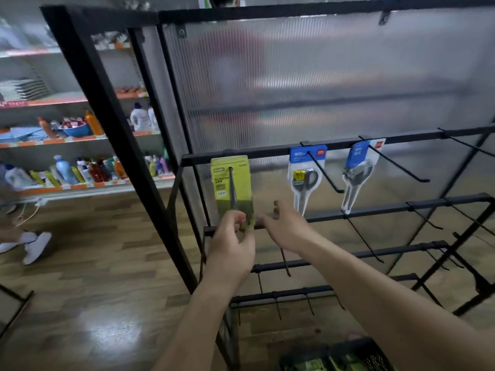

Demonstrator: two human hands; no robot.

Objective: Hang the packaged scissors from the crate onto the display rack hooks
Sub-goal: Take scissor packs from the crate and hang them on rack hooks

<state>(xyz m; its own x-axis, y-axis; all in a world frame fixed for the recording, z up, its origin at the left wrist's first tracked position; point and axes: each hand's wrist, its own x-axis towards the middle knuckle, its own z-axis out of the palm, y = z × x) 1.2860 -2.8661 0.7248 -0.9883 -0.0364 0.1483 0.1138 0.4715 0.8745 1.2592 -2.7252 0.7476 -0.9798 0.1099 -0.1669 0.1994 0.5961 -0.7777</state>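
The black display rack [270, 150] carries a green scissors pack [241, 183] on the leftmost hook [232, 191] of its upper bar, with two blue scissors packs [305, 178] on the next hooks to its right, while the dark crate [372, 354] sits on the floor below. The left hand [231, 242] pinches the green pack's bottom edge with curled fingers [235, 218]. Just beside it, the right hand [288, 227] holds nothing, its fingers [278, 207] loosely spread.
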